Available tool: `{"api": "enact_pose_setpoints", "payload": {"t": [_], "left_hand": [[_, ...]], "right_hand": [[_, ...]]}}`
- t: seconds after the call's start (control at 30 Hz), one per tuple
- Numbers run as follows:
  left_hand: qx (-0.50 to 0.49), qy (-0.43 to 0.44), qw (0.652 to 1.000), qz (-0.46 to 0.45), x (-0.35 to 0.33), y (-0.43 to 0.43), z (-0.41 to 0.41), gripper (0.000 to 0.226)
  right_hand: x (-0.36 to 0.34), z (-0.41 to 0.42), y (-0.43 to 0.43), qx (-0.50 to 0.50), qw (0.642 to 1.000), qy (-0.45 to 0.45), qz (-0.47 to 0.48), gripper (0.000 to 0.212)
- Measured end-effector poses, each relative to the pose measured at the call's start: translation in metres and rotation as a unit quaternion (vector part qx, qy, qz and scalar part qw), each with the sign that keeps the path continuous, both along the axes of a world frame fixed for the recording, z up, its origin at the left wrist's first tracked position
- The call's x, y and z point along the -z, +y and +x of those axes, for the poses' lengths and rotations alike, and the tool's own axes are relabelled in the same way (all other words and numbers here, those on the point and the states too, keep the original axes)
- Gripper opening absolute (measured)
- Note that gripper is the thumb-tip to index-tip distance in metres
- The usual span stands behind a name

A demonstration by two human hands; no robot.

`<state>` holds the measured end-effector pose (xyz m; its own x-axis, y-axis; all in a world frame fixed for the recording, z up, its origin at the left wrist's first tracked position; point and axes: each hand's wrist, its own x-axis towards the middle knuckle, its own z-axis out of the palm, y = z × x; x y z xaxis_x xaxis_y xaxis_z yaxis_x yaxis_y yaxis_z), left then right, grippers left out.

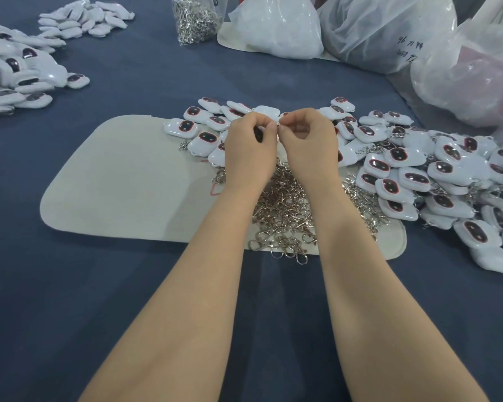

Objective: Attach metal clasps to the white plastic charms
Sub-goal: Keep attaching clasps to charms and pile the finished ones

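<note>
Blue cloth tabletop (128,300), carrying a pale mat (122,184).

- Loose clasps (285,210): silver heap on the mat's near right part, under both wrists.
- Charm heap (418,175): white, dark-windowed, along the mat's far edge and spilling off its right end.
- Left hand (250,146): above the mat's far edge, fingers curled round a held charm (257,134), mostly hidden.
- Right hand (308,143): beside it, thumb and forefinger pinched at that charm's edge; the piece between them is too small to tell.
- Second charm pile (21,79): well left of the mat.
- Bagged clasps (192,18) and plastic bags (389,30): beyond the mat.
</note>
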<state>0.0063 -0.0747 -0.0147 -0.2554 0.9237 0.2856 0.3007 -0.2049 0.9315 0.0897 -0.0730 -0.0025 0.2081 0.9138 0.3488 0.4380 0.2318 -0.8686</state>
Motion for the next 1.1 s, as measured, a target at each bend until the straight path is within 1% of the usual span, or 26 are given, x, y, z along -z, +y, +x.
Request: {"api": "enact_pose_setpoints", "payload": {"t": [0.23, 0.4, 0.6, 0.77, 0.87, 0.97, 1.1], "left_hand": [[-0.001, -0.011, 1.0, 0.008, 0.0001, 0.0001, -0.0015, 0.013], [-0.004, 0.001, 1.0, 0.019, 0.0006, -0.0006, -0.0019, 0.016], [-0.004, 0.009, 1.0, 0.028, 0.0019, -0.0002, -0.0023, 0.014], [-0.008, 0.015, 0.999, 0.032, 0.0023, -0.0003, -0.0019, 0.013], [-0.008, 0.016, 0.999, 0.032, 0.0023, -0.0001, -0.0017, 0.013], [-0.003, 0.005, 1.0, 0.026, 0.0017, 0.0004, -0.0014, 0.013], [0.0, -0.035, 0.999, 0.012, 0.0002, 0.0011, -0.0021, 0.015]], "right_hand": [[-0.0024, -0.0013, -0.0014, -0.016, 1.0, 0.012, 0.017, 0.013], [-0.0017, -0.0022, -0.0027, -0.023, 0.999, -0.027, 0.023, 0.016], [-0.0001, -0.0015, -0.0021, -0.013, 0.999, -0.021, 0.023, 0.012], [0.0033, -0.0029, -0.0023, -0.007, 0.998, -0.049, 0.038, 0.017], [0.0046, -0.0031, -0.002, 0.001, 0.997, -0.061, 0.047, 0.015], [0.0045, -0.0036, -0.0021, 0.005, 0.998, -0.042, 0.048, 0.013], [0.0042, -0.0038, -0.003, -0.01, 0.999, -0.031, 0.038, 0.014]]}}
